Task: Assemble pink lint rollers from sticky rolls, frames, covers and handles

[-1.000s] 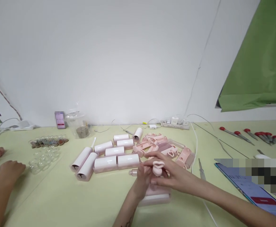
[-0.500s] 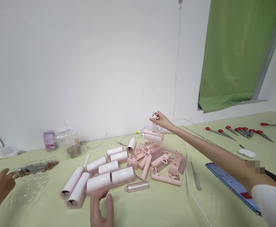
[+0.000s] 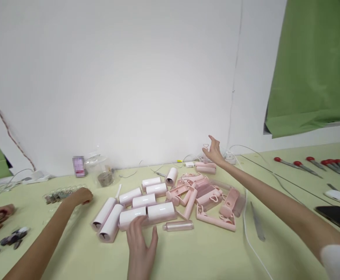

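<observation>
My left hand (image 3: pixel 141 245) is at the lower middle, its thumb spread from the fingers. Its fingertips reach the near edge of a white roll-like cylinder (image 3: pixel 132 216) with a pink base. My right hand (image 3: pixel 215 151) is raised at the back, its thumb and forefinger apart. Beside its thumb stands a small clear bottle with a pink heart-shaped loop (image 3: pixel 206 147), behind a pink case (image 3: pixel 205 167). Pink frames and parts (image 3: pixel 189 200) lie heaped between my hands. A clear pink tube (image 3: pixel 178 226) lies in front of the heap.
At left, another person's hand (image 3: pixel 82 195) is by clear blister trays (image 3: pixel 59 193); one more hand (image 3: pixel 0 216) is near brown pieces. Red-topped tools (image 3: pixel 306 168), a white case (image 3: pixel 339 196), a black phone (image 3: pixel 337 218), tweezers (image 3: pixel 257 221) and cables lie at right.
The view has shifted left. My right hand has let go of the small bottle and opened. My left hand has moved onto the cylinder's edge. The other person's hand has moved right.
</observation>
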### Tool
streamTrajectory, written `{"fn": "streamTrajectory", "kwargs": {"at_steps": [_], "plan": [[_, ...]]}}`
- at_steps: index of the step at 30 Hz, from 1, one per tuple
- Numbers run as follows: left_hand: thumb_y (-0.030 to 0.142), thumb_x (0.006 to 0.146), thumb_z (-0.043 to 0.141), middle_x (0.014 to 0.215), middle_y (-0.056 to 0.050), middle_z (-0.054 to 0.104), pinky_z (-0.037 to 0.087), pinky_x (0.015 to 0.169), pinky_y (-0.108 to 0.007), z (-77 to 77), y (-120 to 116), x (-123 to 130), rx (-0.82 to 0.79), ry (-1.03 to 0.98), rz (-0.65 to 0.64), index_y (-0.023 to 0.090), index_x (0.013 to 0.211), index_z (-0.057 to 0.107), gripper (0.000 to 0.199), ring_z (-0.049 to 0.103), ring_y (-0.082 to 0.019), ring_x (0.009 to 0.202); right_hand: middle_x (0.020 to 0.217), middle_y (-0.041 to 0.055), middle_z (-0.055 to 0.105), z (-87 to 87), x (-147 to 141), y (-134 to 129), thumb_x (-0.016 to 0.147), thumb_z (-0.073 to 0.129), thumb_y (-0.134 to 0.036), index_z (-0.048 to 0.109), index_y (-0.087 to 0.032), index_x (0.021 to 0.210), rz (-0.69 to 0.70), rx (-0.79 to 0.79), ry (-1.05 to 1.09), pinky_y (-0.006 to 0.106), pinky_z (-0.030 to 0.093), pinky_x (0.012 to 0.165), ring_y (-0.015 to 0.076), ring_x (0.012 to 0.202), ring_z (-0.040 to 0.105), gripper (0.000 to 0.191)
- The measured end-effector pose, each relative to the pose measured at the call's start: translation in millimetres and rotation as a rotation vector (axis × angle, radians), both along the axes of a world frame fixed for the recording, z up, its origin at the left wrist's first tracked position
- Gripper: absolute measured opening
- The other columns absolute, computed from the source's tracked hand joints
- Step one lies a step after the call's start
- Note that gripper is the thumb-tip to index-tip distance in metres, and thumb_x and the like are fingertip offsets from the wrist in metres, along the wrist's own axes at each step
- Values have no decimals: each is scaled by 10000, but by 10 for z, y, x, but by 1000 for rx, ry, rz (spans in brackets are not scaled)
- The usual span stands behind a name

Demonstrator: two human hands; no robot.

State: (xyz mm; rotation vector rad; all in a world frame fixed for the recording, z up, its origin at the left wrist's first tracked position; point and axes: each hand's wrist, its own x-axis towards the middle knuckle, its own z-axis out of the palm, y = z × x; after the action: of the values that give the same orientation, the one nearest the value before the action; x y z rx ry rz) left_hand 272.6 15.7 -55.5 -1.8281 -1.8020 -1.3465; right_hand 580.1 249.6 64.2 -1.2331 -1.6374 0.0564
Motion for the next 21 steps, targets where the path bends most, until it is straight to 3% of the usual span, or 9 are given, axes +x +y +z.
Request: {"fn": "streamTrajectory", "kwargs": {"at_steps": [2, 6, 9, 11, 13, 16, 19, 21], "plan": [[269, 767, 456, 1127, -106, 521, 348, 877, -474, 139, 75, -59, -110, 154, -22, 203, 1126, 457, 366, 445, -297, 1059, 1279, 163, 317, -57, -134, -259, 810, 453, -234, 252, -160, 1300, 113, 38, -75, 499, 293, 950, 294, 1159, 358, 535], [262, 655, 582, 1263, -82, 454, 205, 970, -540, 355, 262, -135, -328, 399, -120, 236, 1133, 493, 486, 335, -335, 1173, 1165, 83, 482, -236, -438, -1076, 783, 487, -233, 491, -235, 1107, 437, 12, -312, 401, 405, 886, 237, 1075, 466, 324], [233, 647, 581, 1254, -72, 468, 139, 1005, -540, 361, 345, -150, -408, 444, -193, 218, 1113, 501, 473, 310, -325, 1197, 1248, 102, 439, -307, -601, -1666, 821, 437, -177, 542, -232, 1051, 633, -16, -565, 394, 414, 858, 242, 1129, 421, 259], [196, 667, 550, 1221, -65, 490, 172, 1003, -513, 318, 352, -170, -427, 419, -230, 214, 1155, 462, 496, 336, -296, 1178, 1227, 114, 462, -314, -702, -1873, 816, 441, -154, 539, -220, 1065, 720, -15, -637, 388, 402, 865, 235, 1122, 426, 277], [222, 683, 556, 1221, -72, 477, 224, 982, -490, 275, 332, -200, -412, 368, -231, 213, 1218, 399, 558, 345, -287, 1162, 1210, 115, 485, -316, -844, -1881, 804, 454, -144, 539, -201, 1070, 779, -29, -647, 377, 378, 890, 225, 1113, 432, 284], [338, 710, 575, 1263, -90, 423, 255, 958, -477, 250, 286, -236, -321, 298, -187, 222, 1266, 330, 618, 311, -301, 1181, 1197, 124, 506, -364, -1163, -1628, 766, 507, -163, 529, -167, 1093, 830, -76, -647, 416, 288, 956, 251, 1132, 407, 328], [371, 773, 521, 1267, -101, 401, 261, 958, -464, 267, 246, -241, -202, 254, -164, 221, 1260, 311, 552, 306, -288, 1183, 1104, 160, 559, -439, -1463, -1343, 633, 654, -233, 438, -122, 1218, 853, -119, -631, 497, 224, 967, 316, 1095, 425, 633], [348, 809, 484, 1249, -116, 403, 271, 961, -455, 291, 221, -227, -109, 209, -160, 202, 1266, 280, 521, 312, -273, 1178, 1045, 149, 588, -457, -1535, -1263, 577, 693, -238, 398, -129, 1264, 872, -140, -606, 504, 253, 943, 327, 1049, 458, 755]]}}
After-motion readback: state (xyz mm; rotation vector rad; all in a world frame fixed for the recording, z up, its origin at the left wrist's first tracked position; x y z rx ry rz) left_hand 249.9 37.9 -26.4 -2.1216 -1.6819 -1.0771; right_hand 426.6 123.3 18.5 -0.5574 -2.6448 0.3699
